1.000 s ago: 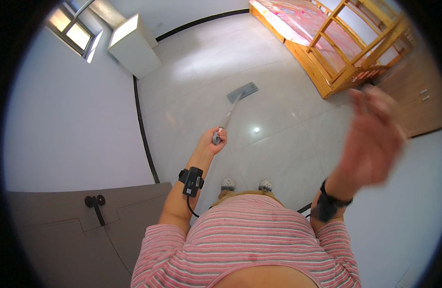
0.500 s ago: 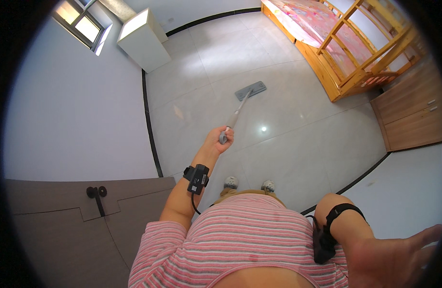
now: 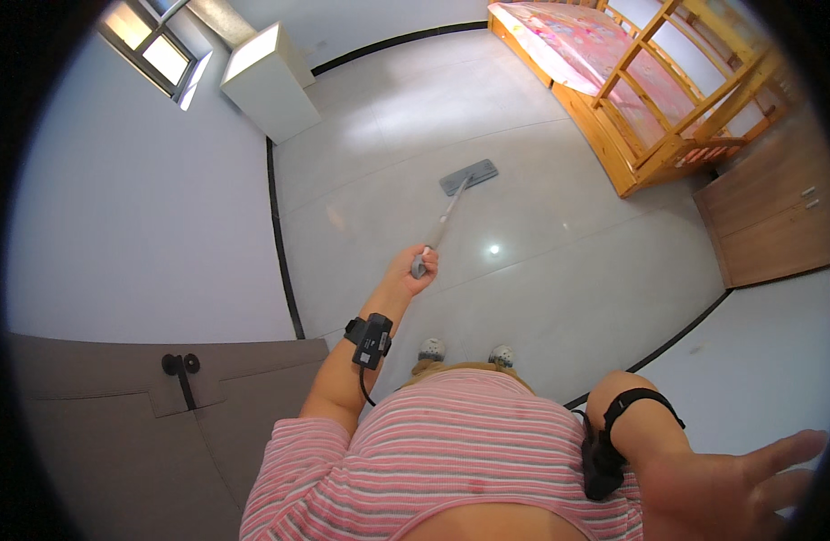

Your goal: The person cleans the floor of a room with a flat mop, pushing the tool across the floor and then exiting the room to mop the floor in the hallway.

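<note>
My left hand (image 3: 415, 270) is wrapped round the grey grip at the top of a flat mop's handle. From there the pole slants forward and slightly right. The mop's grey rectangular head (image 3: 481, 171) lies flat on the pale tiled floor (image 3: 559, 279), well ahead of my feet. Low at the right, my right hand (image 3: 726, 494) is raised palm-up beside my body, its fingers apart and nothing in it. The picture's dark rim cuts off part of its fingers.
A white cabinet (image 3: 271, 90) stands far left under a window. At the far right is a wooden bunk bed (image 3: 595, 135) with a ladder, then a brown cupboard (image 3: 776, 221). A grey-brown padded panel (image 3: 99, 433) is near left. Black skirting edges the walls.
The whole scene sits slightly lower in the picture. The mop head keeps its place on the floor, and my left hand keeps its grip. My right hand has sunk slightly, still open.
</note>
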A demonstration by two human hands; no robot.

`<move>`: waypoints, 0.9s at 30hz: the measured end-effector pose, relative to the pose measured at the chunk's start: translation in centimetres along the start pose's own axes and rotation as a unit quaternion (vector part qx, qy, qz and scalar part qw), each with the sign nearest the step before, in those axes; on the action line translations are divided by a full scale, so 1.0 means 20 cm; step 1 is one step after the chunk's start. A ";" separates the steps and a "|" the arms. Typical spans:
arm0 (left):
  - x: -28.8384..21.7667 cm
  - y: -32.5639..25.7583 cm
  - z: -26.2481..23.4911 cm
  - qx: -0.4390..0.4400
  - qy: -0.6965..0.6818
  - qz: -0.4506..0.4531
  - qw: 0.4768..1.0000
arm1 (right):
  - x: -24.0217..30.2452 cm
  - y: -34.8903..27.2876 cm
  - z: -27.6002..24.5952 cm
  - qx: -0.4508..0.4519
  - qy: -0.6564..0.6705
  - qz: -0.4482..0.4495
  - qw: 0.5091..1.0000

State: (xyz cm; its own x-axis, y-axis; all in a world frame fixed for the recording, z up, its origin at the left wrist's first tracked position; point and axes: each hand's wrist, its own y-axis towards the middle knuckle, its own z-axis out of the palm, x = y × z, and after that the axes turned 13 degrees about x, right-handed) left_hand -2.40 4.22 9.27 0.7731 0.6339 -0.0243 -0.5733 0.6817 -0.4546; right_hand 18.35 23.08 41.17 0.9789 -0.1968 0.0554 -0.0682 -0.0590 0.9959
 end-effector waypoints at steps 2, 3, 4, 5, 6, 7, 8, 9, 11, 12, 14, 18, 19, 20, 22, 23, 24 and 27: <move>0.00 -0.01 0.01 -0.017 -0.002 0.011 1.000 | 0.00 0.00 0.01 0.002 -0.003 0.001 1.000; 0.00 -0.01 0.02 -0.038 -0.002 0.024 0.999 | 0.00 -0.01 0.01 0.002 -0.004 -0.002 1.000; 0.01 0.00 0.05 -0.037 -0.002 0.024 0.999 | 0.00 -0.01 0.00 -0.001 -0.003 -0.005 1.000; 0.02 0.01 0.07 -0.037 0.012 0.012 0.999 | 0.00 0.00 0.00 -0.004 -0.003 -0.008 1.000; 0.03 0.01 0.08 -0.038 0.025 0.001 0.999 | 0.01 0.01 0.00 -0.004 -0.005 -0.012 1.000; 0.02 0.00 0.07 -0.040 0.027 0.000 0.999 | 0.02 0.01 0.01 -0.005 -0.006 -0.013 1.000; 0.01 0.00 0.06 -0.033 0.018 -0.008 0.999 | 0.02 0.01 0.01 -0.004 -0.002 -0.013 1.000; 0.00 0.01 0.05 -0.026 0.010 -0.017 0.999 | 0.02 0.01 0.01 -0.004 -0.003 -0.014 1.000; -0.01 0.02 0.01 -0.013 0.007 -0.015 1.000 | 0.02 0.01 0.02 -0.004 -0.001 -0.014 1.000; -0.01 0.02 -0.01 -0.001 0.005 -0.014 1.000 | 0.02 0.01 0.02 -0.003 0.000 -0.014 1.000; -0.01 0.01 0.00 -0.019 -0.008 -0.002 1.000 | 0.02 0.00 0.02 -0.005 -0.003 -0.015 1.000; 0.02 0.01 0.03 -0.039 0.015 -0.001 0.999 | 0.04 0.01 0.02 -0.009 -0.004 -0.025 1.000; 0.01 0.00 0.02 -0.041 0.015 0.000 0.999 | 0.04 0.02 0.03 -0.011 -0.006 -0.027 1.000; 0.01 0.00 0.02 -0.036 0.015 -0.004 0.999 | 0.04 0.03 0.03 -0.010 -0.007 -0.031 0.999; 0.02 0.01 0.02 -0.028 0.015 -0.010 0.999 | 0.05 0.04 0.04 -0.012 -0.015 -0.034 0.999; 0.02 0.00 0.01 -0.019 0.017 -0.001 1.000 | 0.06 0.05 0.04 -0.008 -0.023 -0.036 0.999; 0.01 -0.01 0.00 -0.011 0.019 0.007 1.000 | 0.10 0.03 0.01 0.034 -0.023 0.007 0.999; 0.01 -0.01 0.02 -0.035 0.015 0.003 0.999 | 0.18 0.03 -0.03 0.146 -0.136 0.133 0.971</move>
State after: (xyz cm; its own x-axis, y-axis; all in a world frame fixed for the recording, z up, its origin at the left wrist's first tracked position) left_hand -2.18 4.24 9.69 0.7785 0.6254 -0.0532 -0.5577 0.6503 -0.5158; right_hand 22.01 22.98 42.05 0.8350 -0.4918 0.2469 -0.4014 -0.2374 0.8846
